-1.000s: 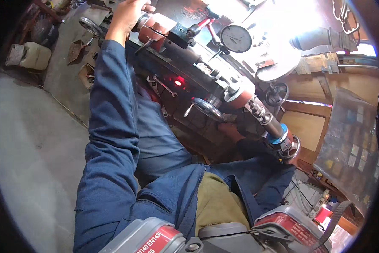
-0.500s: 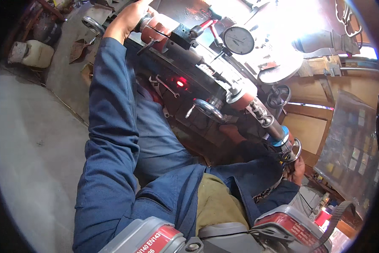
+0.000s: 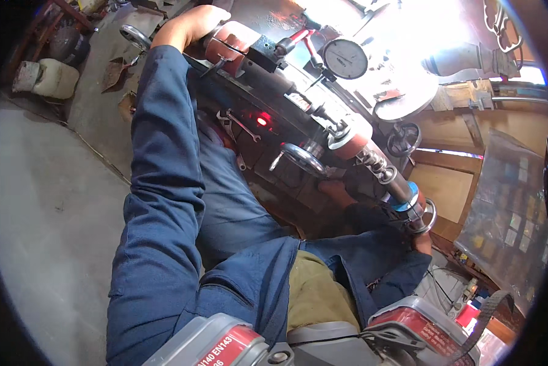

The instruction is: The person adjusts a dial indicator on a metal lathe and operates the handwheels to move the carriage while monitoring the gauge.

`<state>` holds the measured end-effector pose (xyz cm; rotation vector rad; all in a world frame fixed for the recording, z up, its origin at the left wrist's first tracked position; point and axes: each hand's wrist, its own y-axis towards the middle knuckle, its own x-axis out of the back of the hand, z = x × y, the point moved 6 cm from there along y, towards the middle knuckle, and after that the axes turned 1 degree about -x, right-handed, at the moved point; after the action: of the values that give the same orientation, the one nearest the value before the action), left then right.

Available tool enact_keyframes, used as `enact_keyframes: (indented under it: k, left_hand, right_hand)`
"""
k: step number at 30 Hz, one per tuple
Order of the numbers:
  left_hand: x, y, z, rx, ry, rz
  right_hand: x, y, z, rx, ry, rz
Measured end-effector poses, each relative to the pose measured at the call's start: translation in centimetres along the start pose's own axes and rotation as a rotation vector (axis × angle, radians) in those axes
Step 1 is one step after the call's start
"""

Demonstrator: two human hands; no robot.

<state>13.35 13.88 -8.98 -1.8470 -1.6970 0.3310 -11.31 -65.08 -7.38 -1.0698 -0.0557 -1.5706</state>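
The left hand is stretched out and wrapped over the far end of the machine, by the reddish cap — likely to steady it. The right hand sits low at the near end, touching the ring handle under the blue collar; I cannot tell whether it grips. The dial gauge faces up — readable from above.
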Motion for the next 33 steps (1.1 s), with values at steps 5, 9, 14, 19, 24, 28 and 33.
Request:
enact_keyframes:
  k: [5, 9, 14, 19, 24, 28, 33]
  left_hand:
    - [1.7, 1.0, 1.2, -0.289, 0.35, -0.222]
    - [-0.1, -0.3, -2.2, -0.988, 0.757, -0.384]
    - [-0.8, -1.4, -2.2, -1.093, 0.558, -0.42]
    - [0.3, -2.1, -0.5, -0.906, 0.217, -0.45]
    - [0.8, 0.8, 1.8, -0.825, 0.024, -0.416]
    - [-2.8, -4.1, 1.2, -0.588, -1.062, -0.627]
    - [-1.5, -1.3, 5.6, -0.299, -1.468, -0.366]
  right_hand:
    - [0.6, -2.7, 9.1, 0.268, -0.476, -0.265]
    - [-0.5, -7.6, 18.9, 0.586, -0.243, -0.887]
    - [-14.0, -9.7, 32.4, 1.036, -0.043, -0.465]
    - [-23.8, -12.6, 40.3, 1.229, -0.182, -0.143]
    - [-36.3, -16.4, 52.5, 1.523, 0.115, 0.233]
    - [-45.8, -8.3, 60.4, 1.286, -0.455, 0.027]
    - [-49.1, -5.2, 59.4, 0.835, -0.742, 0.346]
